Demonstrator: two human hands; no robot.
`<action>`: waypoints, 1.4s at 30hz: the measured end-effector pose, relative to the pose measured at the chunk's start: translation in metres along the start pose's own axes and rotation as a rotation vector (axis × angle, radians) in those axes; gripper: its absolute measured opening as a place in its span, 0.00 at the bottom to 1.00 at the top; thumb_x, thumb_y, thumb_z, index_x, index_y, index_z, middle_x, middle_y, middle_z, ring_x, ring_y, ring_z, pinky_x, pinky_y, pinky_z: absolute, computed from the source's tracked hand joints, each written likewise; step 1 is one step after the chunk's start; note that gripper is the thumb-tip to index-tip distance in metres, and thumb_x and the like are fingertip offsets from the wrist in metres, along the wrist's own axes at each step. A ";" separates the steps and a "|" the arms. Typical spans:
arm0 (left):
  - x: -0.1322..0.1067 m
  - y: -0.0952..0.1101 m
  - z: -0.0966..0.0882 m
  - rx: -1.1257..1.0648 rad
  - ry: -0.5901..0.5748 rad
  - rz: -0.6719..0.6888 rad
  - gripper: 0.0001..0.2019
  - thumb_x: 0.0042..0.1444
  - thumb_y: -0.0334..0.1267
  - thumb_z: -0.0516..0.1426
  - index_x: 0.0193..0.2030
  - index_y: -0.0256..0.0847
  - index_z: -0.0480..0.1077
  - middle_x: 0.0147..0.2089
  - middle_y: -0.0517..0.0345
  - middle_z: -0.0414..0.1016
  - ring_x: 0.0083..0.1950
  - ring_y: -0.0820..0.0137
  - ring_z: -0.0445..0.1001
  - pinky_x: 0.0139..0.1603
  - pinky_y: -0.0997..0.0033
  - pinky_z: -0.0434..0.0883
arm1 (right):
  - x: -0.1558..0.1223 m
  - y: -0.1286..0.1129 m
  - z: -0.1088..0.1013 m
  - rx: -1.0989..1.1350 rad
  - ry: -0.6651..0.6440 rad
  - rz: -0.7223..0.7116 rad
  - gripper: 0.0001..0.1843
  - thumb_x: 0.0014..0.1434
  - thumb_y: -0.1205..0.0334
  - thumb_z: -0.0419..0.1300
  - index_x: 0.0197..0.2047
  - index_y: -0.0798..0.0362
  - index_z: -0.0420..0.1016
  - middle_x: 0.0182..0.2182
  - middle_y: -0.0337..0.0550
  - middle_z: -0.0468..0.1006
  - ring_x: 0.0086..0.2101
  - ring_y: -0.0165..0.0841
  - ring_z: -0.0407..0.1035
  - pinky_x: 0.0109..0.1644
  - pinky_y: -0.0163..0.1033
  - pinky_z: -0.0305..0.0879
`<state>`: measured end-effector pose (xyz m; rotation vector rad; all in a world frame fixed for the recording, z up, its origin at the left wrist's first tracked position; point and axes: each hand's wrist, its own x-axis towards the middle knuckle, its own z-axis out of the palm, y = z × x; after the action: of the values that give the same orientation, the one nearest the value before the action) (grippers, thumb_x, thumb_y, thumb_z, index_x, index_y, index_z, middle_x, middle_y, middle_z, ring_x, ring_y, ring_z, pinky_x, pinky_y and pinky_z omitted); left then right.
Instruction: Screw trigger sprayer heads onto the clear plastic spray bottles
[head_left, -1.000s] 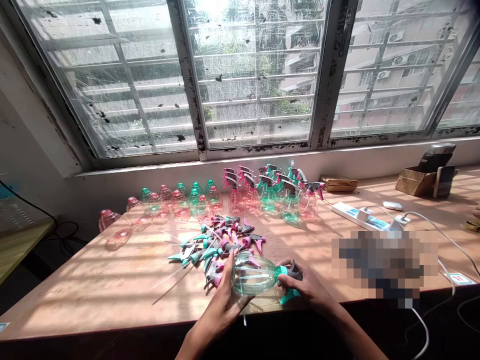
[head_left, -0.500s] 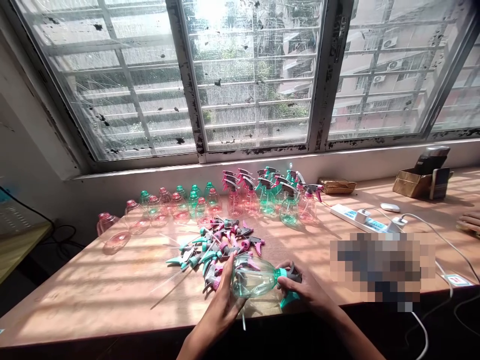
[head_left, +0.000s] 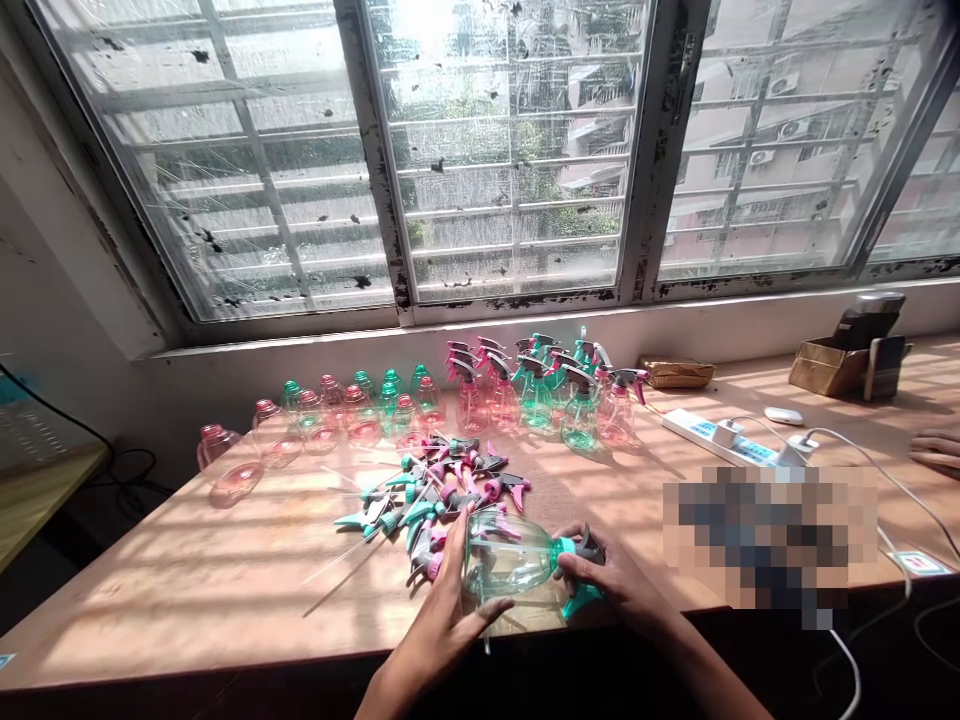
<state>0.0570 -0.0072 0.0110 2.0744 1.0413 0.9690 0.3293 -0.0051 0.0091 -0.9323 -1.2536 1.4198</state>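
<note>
A clear green spray bottle (head_left: pixel 517 565) lies tilted on its side above the table's front edge, its base to the left. My left hand (head_left: pixel 447 605) cradles the base end, thumb stretched along the lower side and fingers partly hidden by the bottle. At the neck, my right hand (head_left: pixel 619 578) is closed round the teal and grey spray head (head_left: pixel 579 602), which sits on the bottle's mouth with its trigger pointing down. Just beyond the bottle lies a heap of loose spray heads (head_left: pixel 450 490), pink-grey and teal-grey, some with thin dip tubes.
Open-topped pink and green bottles (head_left: pixel 360 420) stand at the back left. Bottles with spray heads fitted (head_left: pixel 536 400) stand by the window wall. To the right are a power strip (head_left: pixel 709 435) with cables, a cardboard box (head_left: pixel 825 368), a blurred patch and another person's hand (head_left: pixel 937 448).
My left thumb has lifted and stretched out along the bottle's underside. My right hand stays at the spray head. The other person's hand at the right edge has shifted slightly.
</note>
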 end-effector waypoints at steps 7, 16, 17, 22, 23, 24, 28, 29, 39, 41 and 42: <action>0.000 0.000 0.000 -0.021 -0.012 -0.005 0.49 0.66 0.47 0.62 0.79 0.58 0.28 0.82 0.52 0.34 0.81 0.49 0.31 0.78 0.40 0.39 | -0.001 -0.004 0.001 0.026 -0.009 0.016 0.26 0.50 0.42 0.75 0.41 0.53 0.75 0.25 0.40 0.82 0.26 0.35 0.74 0.35 0.39 0.70; -0.002 -0.008 0.002 -0.048 0.023 0.061 0.41 0.69 0.47 0.57 0.79 0.59 0.35 0.81 0.52 0.40 0.81 0.47 0.37 0.77 0.42 0.48 | -0.001 0.002 -0.005 0.076 -0.017 0.051 0.27 0.50 0.43 0.76 0.42 0.54 0.76 0.26 0.42 0.83 0.27 0.35 0.76 0.35 0.39 0.71; -0.003 -0.008 0.002 -0.050 0.030 0.066 0.40 0.69 0.48 0.57 0.79 0.59 0.36 0.81 0.52 0.41 0.81 0.47 0.38 0.77 0.42 0.49 | -0.001 0.002 -0.005 0.079 -0.018 0.049 0.27 0.50 0.43 0.76 0.42 0.54 0.76 0.26 0.41 0.83 0.27 0.35 0.76 0.35 0.39 0.71; -0.004 -0.009 0.002 -0.037 0.069 0.088 0.38 0.69 0.50 0.56 0.79 0.60 0.39 0.80 0.52 0.43 0.80 0.45 0.40 0.77 0.42 0.49 | 0.000 0.000 -0.002 0.048 -0.009 0.034 0.28 0.50 0.42 0.75 0.43 0.53 0.74 0.25 0.38 0.81 0.27 0.35 0.75 0.36 0.40 0.70; -0.004 -0.011 0.003 -0.045 0.068 0.084 0.38 0.69 0.50 0.56 0.79 0.60 0.40 0.80 0.51 0.42 0.80 0.45 0.41 0.77 0.41 0.49 | 0.000 -0.001 -0.002 0.033 -0.005 0.035 0.28 0.50 0.42 0.75 0.43 0.53 0.74 0.24 0.38 0.80 0.27 0.35 0.75 0.36 0.40 0.70; -0.004 -0.013 0.003 -0.059 0.065 0.077 0.38 0.69 0.50 0.56 0.78 0.60 0.40 0.80 0.51 0.42 0.80 0.44 0.42 0.76 0.41 0.51 | 0.000 -0.002 -0.002 0.019 0.000 0.036 0.29 0.50 0.42 0.75 0.44 0.53 0.74 0.24 0.38 0.80 0.27 0.35 0.74 0.36 0.40 0.69; -0.004 -0.019 0.006 -0.115 0.073 0.043 0.42 0.68 0.47 0.59 0.79 0.60 0.35 0.81 0.50 0.40 0.79 0.44 0.44 0.75 0.39 0.55 | -0.001 -0.004 -0.001 0.009 0.001 0.048 0.29 0.51 0.42 0.75 0.45 0.53 0.73 0.24 0.38 0.80 0.28 0.35 0.74 0.37 0.40 0.69; -0.004 -0.020 0.006 -0.115 0.076 0.037 0.43 0.68 0.45 0.59 0.79 0.60 0.33 0.81 0.49 0.39 0.80 0.45 0.44 0.75 0.38 0.54 | -0.002 -0.004 -0.001 0.018 -0.007 0.051 0.29 0.51 0.42 0.75 0.45 0.53 0.73 0.24 0.38 0.80 0.28 0.35 0.74 0.37 0.40 0.69; -0.002 -0.020 0.006 0.100 0.101 0.165 0.46 0.64 0.31 0.58 0.79 0.56 0.34 0.79 0.47 0.45 0.80 0.45 0.43 0.75 0.37 0.52 | -0.002 -0.007 -0.002 0.026 -0.059 0.047 0.28 0.51 0.43 0.75 0.43 0.54 0.73 0.25 0.38 0.80 0.27 0.33 0.73 0.36 0.39 0.70; -0.002 -0.019 0.006 0.101 0.113 0.169 0.46 0.63 0.31 0.58 0.79 0.55 0.34 0.79 0.47 0.45 0.80 0.45 0.42 0.75 0.37 0.52 | -0.001 -0.006 0.000 -0.017 -0.017 0.028 0.29 0.50 0.41 0.75 0.43 0.54 0.74 0.24 0.37 0.79 0.27 0.33 0.72 0.35 0.39 0.69; -0.002 -0.017 0.006 0.101 0.115 0.162 0.46 0.63 0.32 0.58 0.79 0.55 0.35 0.80 0.47 0.44 0.80 0.45 0.42 0.75 0.37 0.52 | -0.001 -0.005 0.000 -0.037 0.002 0.019 0.29 0.50 0.41 0.75 0.43 0.54 0.74 0.25 0.38 0.79 0.27 0.33 0.72 0.35 0.39 0.68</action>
<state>0.0546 -0.0014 -0.0066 2.2365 1.0103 1.1485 0.3303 -0.0064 0.0142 -0.9733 -1.2764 1.4139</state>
